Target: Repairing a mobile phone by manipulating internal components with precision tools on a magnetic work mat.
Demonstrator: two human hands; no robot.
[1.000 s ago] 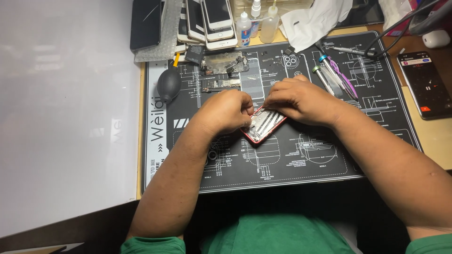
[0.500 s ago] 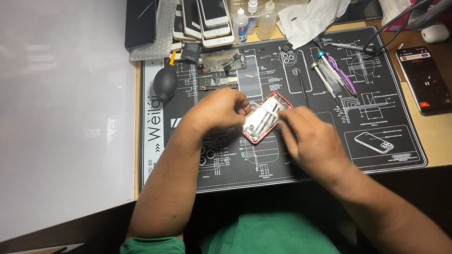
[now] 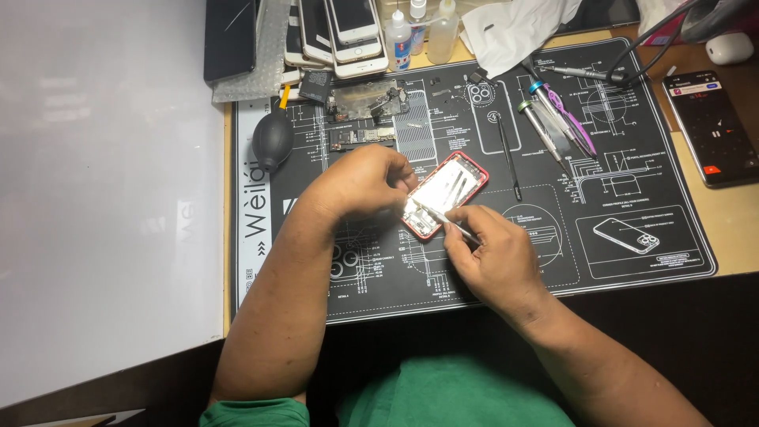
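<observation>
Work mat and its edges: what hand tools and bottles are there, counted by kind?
Tweezers, held in the right hand: 1
Screwdrivers: 3
Black probe: 1
Black rubber air blower: 1
Small clear bottles: 2
Total: 8

Red phone frame (image 3: 444, 194) lies open on the black repair mat (image 3: 632, 158), left hand (image 3: 360, 183) gripping its left end, right hand (image 3: 496, 257) just below it holding tweezers (image 3: 443, 221) tip-in; black air blower (image 3: 273, 138) left of frame, screwdrivers (image 3: 553, 119) right.
</observation>
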